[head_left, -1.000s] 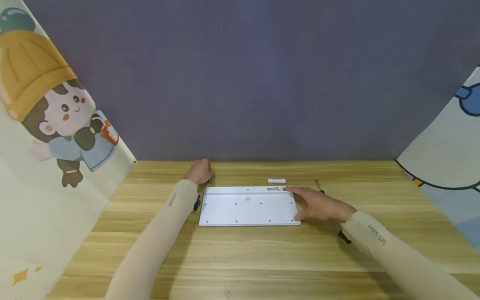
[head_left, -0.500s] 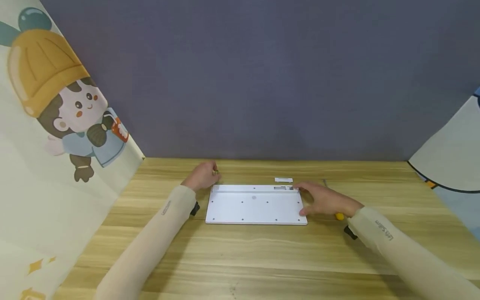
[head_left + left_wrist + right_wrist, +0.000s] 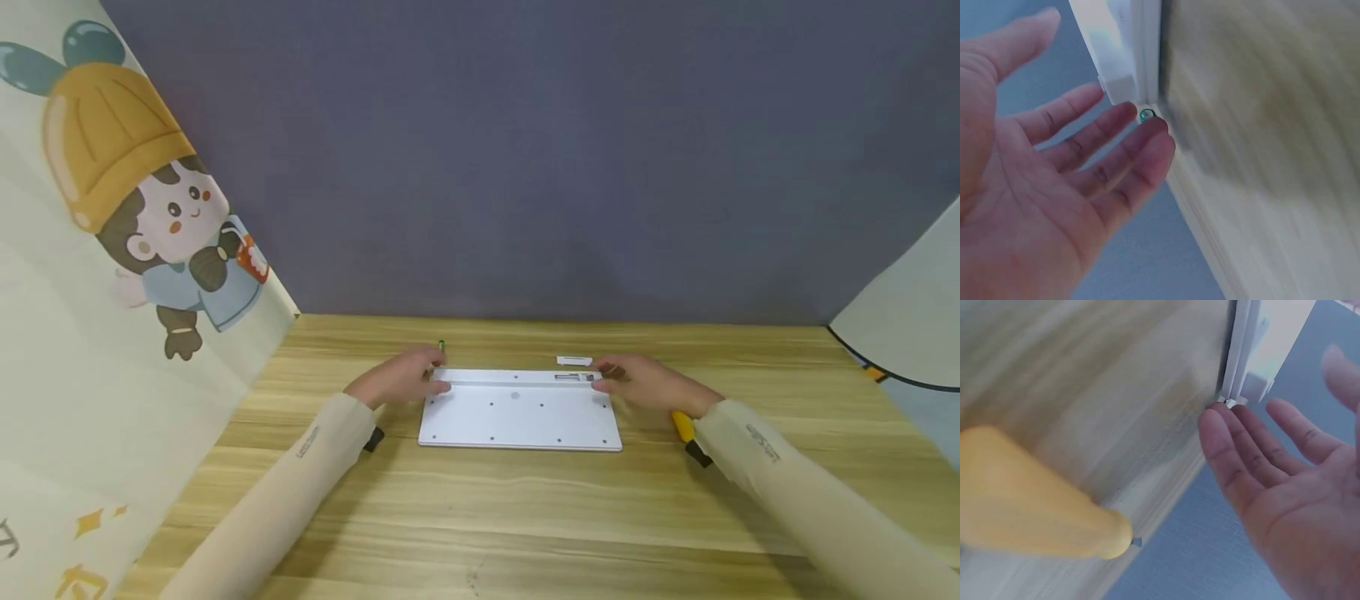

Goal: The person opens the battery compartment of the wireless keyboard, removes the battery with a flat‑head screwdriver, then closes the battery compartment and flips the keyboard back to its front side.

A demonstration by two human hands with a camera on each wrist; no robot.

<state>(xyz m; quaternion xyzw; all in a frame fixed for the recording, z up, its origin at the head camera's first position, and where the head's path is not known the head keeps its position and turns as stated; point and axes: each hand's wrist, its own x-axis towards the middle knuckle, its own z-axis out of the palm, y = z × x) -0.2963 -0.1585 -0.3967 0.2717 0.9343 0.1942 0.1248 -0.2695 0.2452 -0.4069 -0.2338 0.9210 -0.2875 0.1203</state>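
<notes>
A white keyboard (image 3: 517, 425) lies face down on the wooden table, its underside dotted with screws. Near its far right corner a small battery compartment (image 3: 573, 377) is uncovered. My left hand (image 3: 401, 377) is at the far left corner, thumb over the edge, fingers loosely bent behind it and not closed on anything. At the opposite corner is my right hand (image 3: 652, 383), in a similar pose with thumb and fingers apart. Just beyond the left fingertips stands a small green battery (image 3: 442, 345); its round end (image 3: 1147, 115) shows in the left wrist view.
A white battery cover (image 3: 574, 361) lies behind the keyboard, close to the right fingertips. A screwdriver with a yellow handle (image 3: 682, 425) lies beside the right wrist, partly hidden by the arm. A grey panel (image 3: 525, 167) rises along the table's back edge.
My left hand has let go of the green battery behind the keyboard and come back to the left corner. The right hand has shifted toward the far right corner. The head view has turned left.
</notes>
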